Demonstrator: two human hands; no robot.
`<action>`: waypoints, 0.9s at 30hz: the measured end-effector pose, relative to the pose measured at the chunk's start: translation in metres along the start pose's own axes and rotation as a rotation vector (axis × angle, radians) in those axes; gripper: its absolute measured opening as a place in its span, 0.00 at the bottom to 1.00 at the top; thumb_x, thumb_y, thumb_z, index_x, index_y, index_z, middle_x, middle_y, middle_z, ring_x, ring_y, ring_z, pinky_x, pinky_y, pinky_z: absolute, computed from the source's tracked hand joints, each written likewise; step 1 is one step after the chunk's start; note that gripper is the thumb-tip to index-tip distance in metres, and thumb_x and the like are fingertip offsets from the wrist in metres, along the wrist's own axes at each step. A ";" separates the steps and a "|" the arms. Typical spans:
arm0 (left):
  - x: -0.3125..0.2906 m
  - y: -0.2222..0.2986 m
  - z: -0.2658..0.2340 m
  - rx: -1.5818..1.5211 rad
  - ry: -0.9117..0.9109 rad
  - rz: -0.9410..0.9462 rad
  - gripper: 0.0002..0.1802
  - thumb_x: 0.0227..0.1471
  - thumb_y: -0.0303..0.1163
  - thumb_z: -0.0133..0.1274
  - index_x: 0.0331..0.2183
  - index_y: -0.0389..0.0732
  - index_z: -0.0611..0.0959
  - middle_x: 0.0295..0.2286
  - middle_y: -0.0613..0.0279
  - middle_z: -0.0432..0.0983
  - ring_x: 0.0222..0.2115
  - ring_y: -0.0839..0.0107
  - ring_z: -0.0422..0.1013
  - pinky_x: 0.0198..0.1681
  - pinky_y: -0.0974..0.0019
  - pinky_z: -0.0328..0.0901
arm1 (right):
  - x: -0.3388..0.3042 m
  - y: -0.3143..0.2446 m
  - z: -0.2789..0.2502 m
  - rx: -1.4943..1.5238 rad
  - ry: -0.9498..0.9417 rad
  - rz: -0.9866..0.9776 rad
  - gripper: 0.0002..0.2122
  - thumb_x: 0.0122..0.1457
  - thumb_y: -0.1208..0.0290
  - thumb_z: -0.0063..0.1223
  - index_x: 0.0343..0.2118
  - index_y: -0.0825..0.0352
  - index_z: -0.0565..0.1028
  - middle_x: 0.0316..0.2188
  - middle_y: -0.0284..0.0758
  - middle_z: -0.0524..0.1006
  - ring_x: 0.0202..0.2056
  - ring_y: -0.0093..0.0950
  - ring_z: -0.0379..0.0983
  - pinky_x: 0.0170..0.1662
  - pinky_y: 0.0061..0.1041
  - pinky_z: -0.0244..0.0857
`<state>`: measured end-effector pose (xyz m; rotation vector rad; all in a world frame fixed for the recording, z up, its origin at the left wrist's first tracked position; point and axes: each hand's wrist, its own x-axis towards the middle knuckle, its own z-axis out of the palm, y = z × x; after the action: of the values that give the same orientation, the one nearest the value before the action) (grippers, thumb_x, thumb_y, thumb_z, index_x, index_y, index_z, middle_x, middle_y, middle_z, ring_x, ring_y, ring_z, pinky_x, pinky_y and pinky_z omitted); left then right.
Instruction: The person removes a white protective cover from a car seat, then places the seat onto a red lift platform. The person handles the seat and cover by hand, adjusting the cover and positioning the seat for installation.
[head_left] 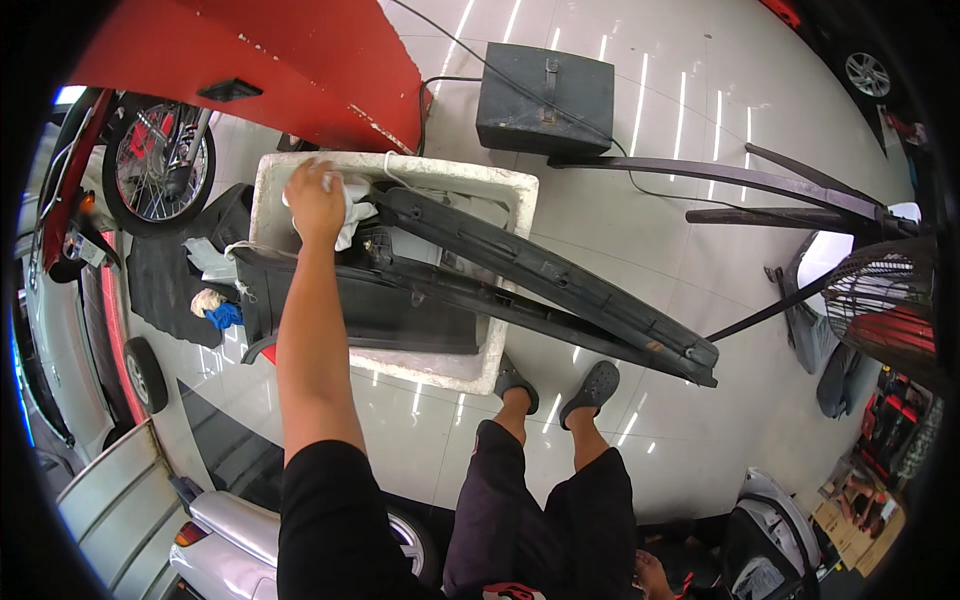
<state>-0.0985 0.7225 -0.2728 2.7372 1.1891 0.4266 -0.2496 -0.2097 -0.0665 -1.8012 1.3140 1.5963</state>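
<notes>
Overhead, left hand (314, 199) closed on white cloth (350, 215), over foam box (500, 200)

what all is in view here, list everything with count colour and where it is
foam box: 1, white, centre floor
trim panels: 2 long, black, lying across the foam box toward the right
rag: 1, white, under the left hand on the box
case: 1, dark grey, top centre floor
red panel: 1, red, top left
motorbike wheel: 1, spoked, left
fan: 1, black grille, right edge
clogs: 2, grey, on the feet
left hand: 1, pressing the rag
right hand: 1, low at the bottom edge, grip unclear
</notes>
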 end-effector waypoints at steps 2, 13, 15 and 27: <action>-0.015 0.010 -0.012 -0.116 0.255 -0.085 0.19 0.60 0.37 0.57 0.50 0.41 0.83 0.51 0.50 0.77 0.55 0.46 0.68 0.62 0.45 0.58 | 0.002 -0.001 -0.001 0.000 0.027 -0.013 0.23 0.65 0.65 0.53 0.63 0.57 0.71 0.37 0.26 0.77 0.31 0.22 0.75 0.34 0.25 0.69; -0.234 0.105 -0.101 -0.217 -0.105 -0.066 0.16 0.52 0.27 0.60 0.45 0.38 0.84 0.43 0.53 0.80 0.48 0.50 0.72 0.56 0.49 0.63 | -0.014 0.014 0.011 -0.041 0.116 -0.477 0.27 0.58 0.66 0.62 0.61 0.67 0.75 0.30 0.32 0.80 0.29 0.22 0.74 0.33 0.23 0.70; -0.278 0.150 -0.107 -0.335 -0.223 -0.030 0.14 0.51 0.26 0.60 0.43 0.40 0.83 0.43 0.55 0.79 0.48 0.52 0.71 0.57 0.50 0.61 | -0.025 0.013 0.012 -0.086 0.212 -0.554 0.26 0.58 0.62 0.63 0.60 0.66 0.76 0.38 0.37 0.84 0.36 0.28 0.80 0.45 0.29 0.73; -0.352 0.284 -0.190 -0.208 -0.799 0.238 0.19 0.46 0.35 0.65 0.42 0.41 0.87 0.49 0.47 0.77 0.53 0.45 0.69 0.60 0.46 0.63 | -0.018 0.022 -0.049 -0.034 0.281 -0.702 0.27 0.56 0.56 0.59 0.58 0.61 0.78 0.45 0.41 0.85 0.47 0.39 0.82 0.54 0.36 0.74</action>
<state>-0.1884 0.2719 -0.1002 2.4539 0.5737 -0.4693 -0.2395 -0.2525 -0.0306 -2.2259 0.6192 1.0110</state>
